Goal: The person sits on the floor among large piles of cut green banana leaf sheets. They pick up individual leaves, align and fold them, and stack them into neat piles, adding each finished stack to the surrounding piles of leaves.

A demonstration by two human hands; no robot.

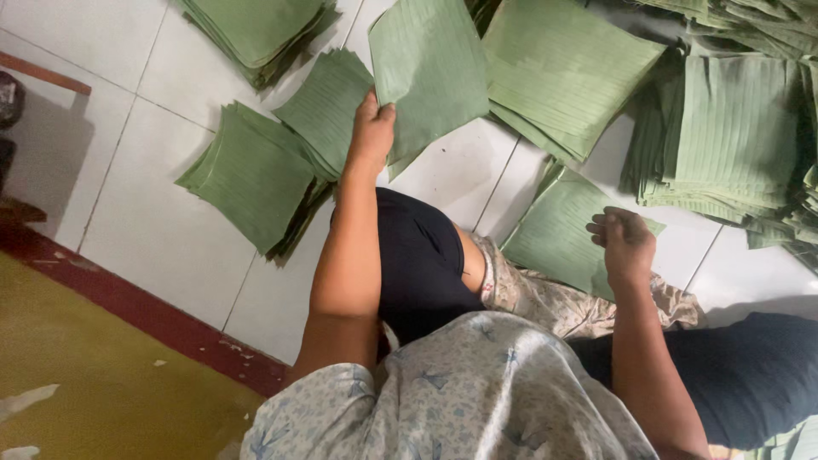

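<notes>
Head view, leaf stacks point(256, 175) ringing left hand point(371, 132)

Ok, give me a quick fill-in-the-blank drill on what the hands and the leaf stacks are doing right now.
1. The left hand holds up a single ____ leaf sheet.
2. The right hand hovers over a leaf stack and grips ____.
3. The stacks lie on a floor of white ____.

Missing words: green; nothing; tiles
</notes>
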